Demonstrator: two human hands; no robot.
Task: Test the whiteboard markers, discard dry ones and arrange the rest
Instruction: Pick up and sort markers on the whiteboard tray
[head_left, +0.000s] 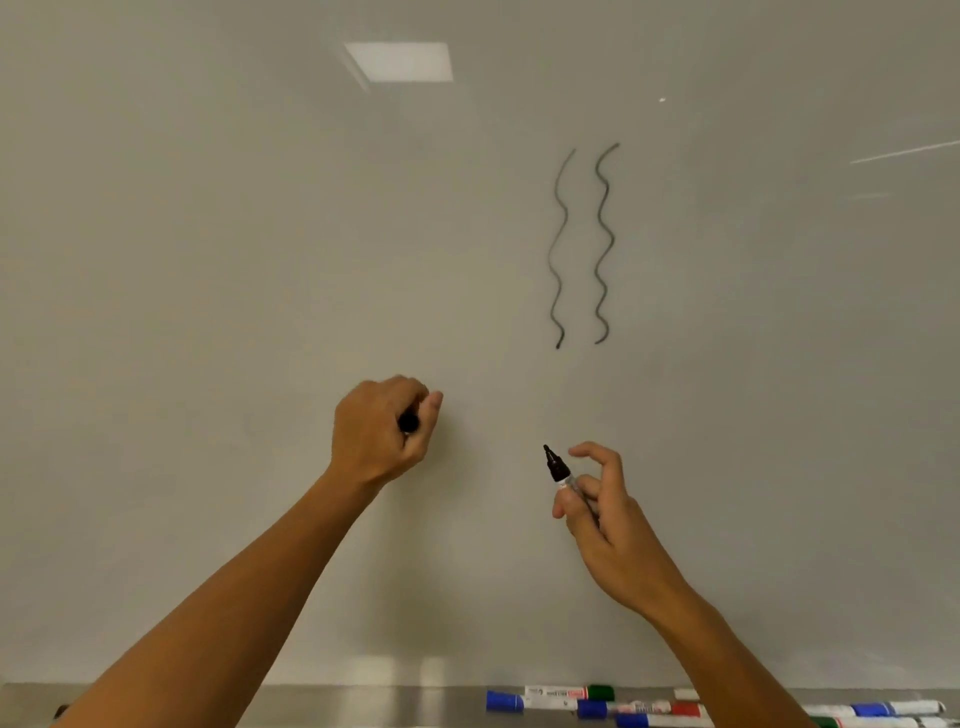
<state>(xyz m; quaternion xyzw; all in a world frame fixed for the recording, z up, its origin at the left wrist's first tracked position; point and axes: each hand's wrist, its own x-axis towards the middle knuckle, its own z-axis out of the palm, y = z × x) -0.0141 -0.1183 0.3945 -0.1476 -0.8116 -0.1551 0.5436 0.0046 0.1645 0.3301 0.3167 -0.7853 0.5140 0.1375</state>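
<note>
A whiteboard (260, 234) fills the view, with two wavy black lines (582, 244) drawn right of centre. My right hand (597, 514) holds an uncapped black marker (558, 467) with its tip pointing up and left, a little off the board below the lines. My left hand (382, 431) is curled round a black cap (409, 422), of which only the end shows. Several capped markers (571, 702) lie on the tray (363, 701) at the bottom, with blue, green and red caps.
More markers (878, 713) lie at the tray's right end, partly hidden by my right forearm. A ceiling light's reflection (399, 61) shows at the board's top.
</note>
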